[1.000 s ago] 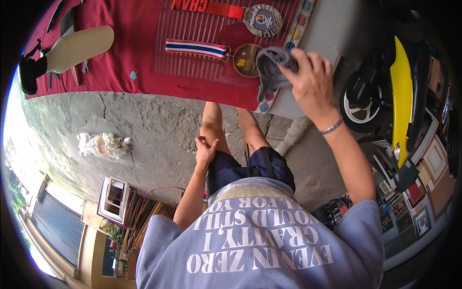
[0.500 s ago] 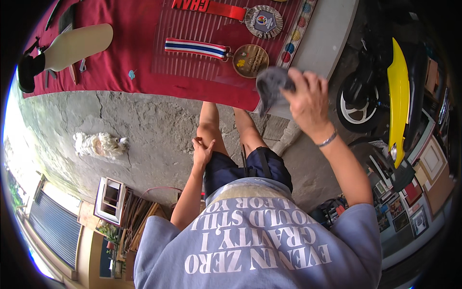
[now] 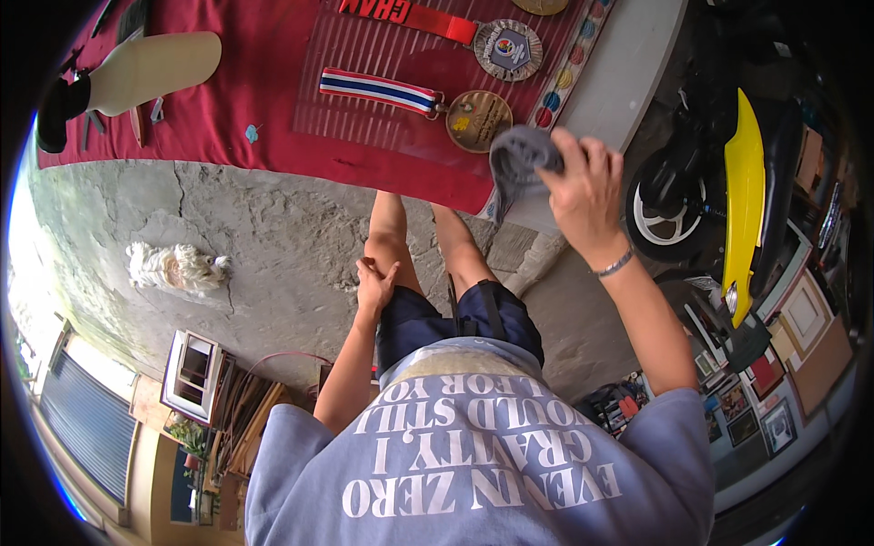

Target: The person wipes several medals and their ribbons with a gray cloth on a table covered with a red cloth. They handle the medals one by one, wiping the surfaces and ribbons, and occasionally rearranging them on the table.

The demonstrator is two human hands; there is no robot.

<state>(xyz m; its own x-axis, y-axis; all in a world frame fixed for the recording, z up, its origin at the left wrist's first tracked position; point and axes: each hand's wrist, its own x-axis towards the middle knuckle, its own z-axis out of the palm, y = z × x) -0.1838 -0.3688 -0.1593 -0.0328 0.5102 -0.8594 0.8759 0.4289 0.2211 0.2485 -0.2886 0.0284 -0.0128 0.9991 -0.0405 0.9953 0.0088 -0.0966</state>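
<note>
My right hand [image 3: 587,196] grips a bunched dark-grey cloth [image 3: 521,155] at the near right corner of the red-covered table [image 3: 382,175]. Just beyond the cloth lies a round bronze-coloured medal [image 3: 479,122] with a red, white and blue striped ribbon [image 3: 378,91]. Farther back is a silver-coloured medal [image 3: 508,50] on a red ribbon [image 3: 410,20], and part of a gold-coloured medal [image 3: 539,5] shows at the top edge. My left hand [image 3: 375,284] rests by my knee with its fingers apart, holding nothing.
A fan with pale blades [image 3: 155,73] and a brush [image 3: 133,20] are at the table's left. A white shaggy dog [image 3: 177,268] lies on the concrete floor. To the right stands a yellow and black motorbike [image 3: 745,209], with picture frames [image 3: 806,314] stacked behind it.
The view has shifted slightly, so the table and medals sit a little differently in it. The grey cloth stays in my right hand near the table corner, and my left hand remains by my knee.
</note>
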